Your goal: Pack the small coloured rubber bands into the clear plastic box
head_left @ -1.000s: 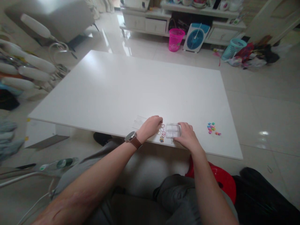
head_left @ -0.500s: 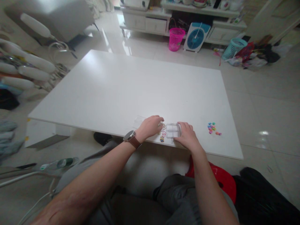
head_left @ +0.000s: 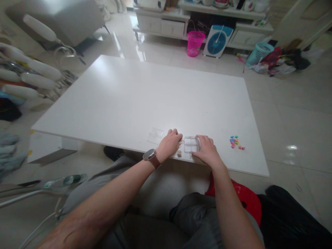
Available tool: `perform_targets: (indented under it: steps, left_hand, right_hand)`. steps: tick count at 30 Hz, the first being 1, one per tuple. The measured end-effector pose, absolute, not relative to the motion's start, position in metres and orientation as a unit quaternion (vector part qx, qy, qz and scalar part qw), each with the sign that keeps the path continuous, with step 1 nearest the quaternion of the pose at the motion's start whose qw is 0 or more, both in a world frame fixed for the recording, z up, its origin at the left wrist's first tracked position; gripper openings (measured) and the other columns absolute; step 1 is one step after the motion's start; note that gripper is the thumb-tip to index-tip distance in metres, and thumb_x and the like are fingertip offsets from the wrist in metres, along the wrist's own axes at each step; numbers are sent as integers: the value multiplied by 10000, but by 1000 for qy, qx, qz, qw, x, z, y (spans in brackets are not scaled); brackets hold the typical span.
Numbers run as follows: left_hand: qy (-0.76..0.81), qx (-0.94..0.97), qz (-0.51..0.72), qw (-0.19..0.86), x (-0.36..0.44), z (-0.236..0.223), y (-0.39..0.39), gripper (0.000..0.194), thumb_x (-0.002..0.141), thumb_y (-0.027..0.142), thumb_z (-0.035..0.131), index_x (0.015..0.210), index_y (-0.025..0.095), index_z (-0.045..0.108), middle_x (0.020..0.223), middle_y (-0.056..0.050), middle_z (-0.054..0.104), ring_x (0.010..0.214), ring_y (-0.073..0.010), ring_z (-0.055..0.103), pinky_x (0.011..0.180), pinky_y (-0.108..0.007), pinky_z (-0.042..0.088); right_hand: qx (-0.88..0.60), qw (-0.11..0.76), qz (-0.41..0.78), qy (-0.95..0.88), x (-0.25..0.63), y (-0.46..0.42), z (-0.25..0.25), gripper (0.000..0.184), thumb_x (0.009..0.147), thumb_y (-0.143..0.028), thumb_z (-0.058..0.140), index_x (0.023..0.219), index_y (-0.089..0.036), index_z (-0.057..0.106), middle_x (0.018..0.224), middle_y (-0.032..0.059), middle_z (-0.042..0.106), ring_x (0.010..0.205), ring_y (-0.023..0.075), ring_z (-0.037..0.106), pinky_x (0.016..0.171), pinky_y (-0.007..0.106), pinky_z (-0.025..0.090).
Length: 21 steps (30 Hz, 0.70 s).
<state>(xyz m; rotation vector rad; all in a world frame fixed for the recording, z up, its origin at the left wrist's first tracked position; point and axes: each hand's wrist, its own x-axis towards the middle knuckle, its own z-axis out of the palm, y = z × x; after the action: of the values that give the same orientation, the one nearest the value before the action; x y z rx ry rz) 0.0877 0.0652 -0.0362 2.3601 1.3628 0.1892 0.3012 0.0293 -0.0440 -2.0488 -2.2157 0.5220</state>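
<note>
A small clear plastic box with compartments lies near the table's front edge. My right hand grips its right side, thumb at the near edge and fingers at the far one. Just left of the box, my left hand is closed, its fingers curled down over a cluster of thin rings that show only in part. What lies within those fingers is hidden. A little yellow and blue cartoon figure rests below the rings. Left of my left hand is a flat clear lid.
Several small bright-coloured pieces lie on the white table to the right. A red stool stands below the front edge. Across the floor are a pink basket and a blue fan.
My left hand has shifted slightly right and toward me, covering more of the rings and uncovering the clear lid. My right hand and the box have stayed in place.
</note>
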Motion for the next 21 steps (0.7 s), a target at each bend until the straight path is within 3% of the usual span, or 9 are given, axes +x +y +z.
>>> perform_targets:
  steps: [10, 21]
  left_hand:
    - [507, 824, 114, 225, 82, -41, 75, 191, 927, 105, 488, 870, 165, 660, 929, -96, 634, 894, -210, 587, 847, -333, 499]
    - [561, 771, 160, 256, 76, -9, 88, 207, 899, 87, 512, 986, 190, 669, 918, -56, 735, 858, -186, 666, 799, -303, 506]
  right_hand:
    - [-667, 39, 170, -724, 301, 29, -44, 634, 755, -257, 683, 1354, -220, 479, 1340, 131, 544, 1212, 347, 474, 962, 461, 462]
    - [-667, 45, 165, -725, 302, 28, -46, 658, 745, -276, 716, 1358, -236, 481, 1329, 129, 550, 1198, 348, 484, 957, 471, 463]
